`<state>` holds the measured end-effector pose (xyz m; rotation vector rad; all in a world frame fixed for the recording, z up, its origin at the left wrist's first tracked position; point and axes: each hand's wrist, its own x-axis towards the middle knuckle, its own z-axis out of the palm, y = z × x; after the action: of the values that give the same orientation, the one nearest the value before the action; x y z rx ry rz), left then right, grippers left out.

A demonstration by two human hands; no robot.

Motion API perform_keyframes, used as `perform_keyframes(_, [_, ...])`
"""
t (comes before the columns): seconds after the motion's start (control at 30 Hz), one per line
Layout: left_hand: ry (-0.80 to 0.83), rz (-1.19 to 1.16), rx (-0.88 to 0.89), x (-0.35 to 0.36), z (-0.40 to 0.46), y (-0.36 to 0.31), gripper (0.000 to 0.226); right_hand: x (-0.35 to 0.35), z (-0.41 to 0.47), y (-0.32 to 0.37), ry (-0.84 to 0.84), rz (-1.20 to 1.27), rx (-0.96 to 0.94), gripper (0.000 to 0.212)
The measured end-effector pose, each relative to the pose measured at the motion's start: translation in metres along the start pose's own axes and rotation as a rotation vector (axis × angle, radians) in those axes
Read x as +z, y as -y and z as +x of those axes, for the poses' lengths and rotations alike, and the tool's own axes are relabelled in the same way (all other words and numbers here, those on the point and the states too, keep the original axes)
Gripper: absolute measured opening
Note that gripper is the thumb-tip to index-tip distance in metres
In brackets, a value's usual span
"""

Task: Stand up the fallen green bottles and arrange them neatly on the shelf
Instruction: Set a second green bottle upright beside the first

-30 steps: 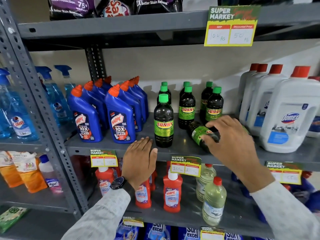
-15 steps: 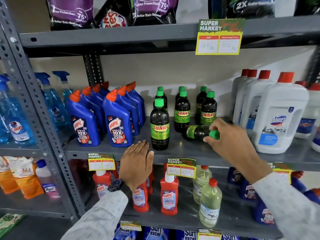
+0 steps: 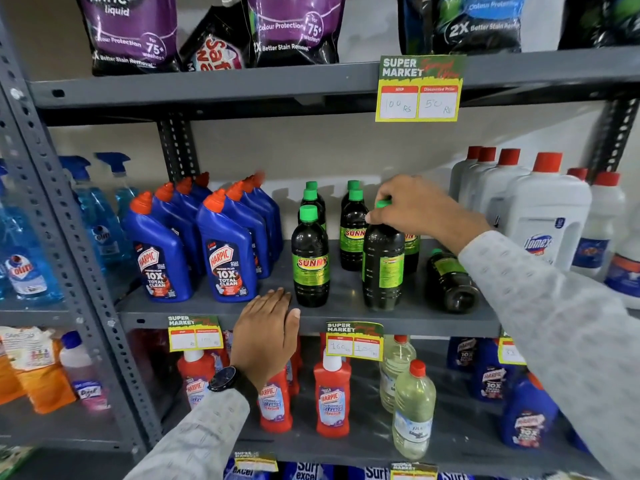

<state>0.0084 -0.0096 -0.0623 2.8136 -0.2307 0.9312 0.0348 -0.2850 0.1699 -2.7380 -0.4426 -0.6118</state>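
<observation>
On the grey middle shelf [image 3: 346,315] stand dark bottles with green caps and green labels. My right hand [image 3: 419,209] grips the neck and cap of one upright green bottle [image 3: 382,268] near the shelf's front, its label turned sideways. To its left another Sunny bottle [image 3: 310,261] stands at the front, with more green bottles [image 3: 353,230] upright in rows behind. One green bottle [image 3: 450,282] lies on its side at the right, base toward me, partly under my right sleeve. My left hand [image 3: 268,332] rests flat on the shelf's front edge, holding nothing.
Blue Harpic bottles [image 3: 228,258] crowd the shelf's left, white Domex jugs [image 3: 543,223] its right. Price tags [image 3: 355,341] hang on the shelf edge. Red bottles [image 3: 330,396] and clear ones stand on the shelf below. Detergent pouches [image 3: 294,29] sit above, blue spray bottles [image 3: 24,258] at far left.
My right hand has tipped the lying bottle upright by its cap and set it standing at the front. A second lying bottle now shows at the right. My left hand has stayed put.
</observation>
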Motion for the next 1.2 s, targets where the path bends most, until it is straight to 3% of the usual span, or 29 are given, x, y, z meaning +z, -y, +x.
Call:
perform_keyframes(0.4, [0.001,0.007,-0.006,0.0,0.0,0.0,0.062,0.035,0.009,-0.012,0.002,0.07,0.045,0.029])
perform_keyframes(0.5, [0.0,0.001,-0.002,0.0,0.0,0.001,0.066,0.047,0.001,-0.023,-0.078,0.155,0.061,0.045])
perform_keyframes(0.6, [-0.011,0.001,-0.002,0.001,-0.001,0.0,0.067,0.067,-0.02,-0.033,-0.161,0.488,0.113,0.061])
perform_keyframes(0.7, [-0.029,-0.006,-0.003,0.0,-0.001,-0.001,0.062,0.1,-0.047,-0.04,-0.058,1.014,0.148,0.075])
perform_keyframes(0.77, [-0.033,-0.007,-0.002,-0.001,-0.001,-0.002,0.061,0.123,-0.055,-0.045,0.028,1.144,0.168,0.078])
perform_keyframes(0.93, [-0.039,-0.004,0.001,0.0,-0.001,-0.001,0.059,0.148,-0.057,-0.047,0.016,1.04,0.207,0.072])
perform_keyframes(1.2, [-0.055,0.001,0.002,0.001,-0.002,-0.001,0.059,0.151,-0.06,-0.039,-0.03,0.894,0.183,0.091])
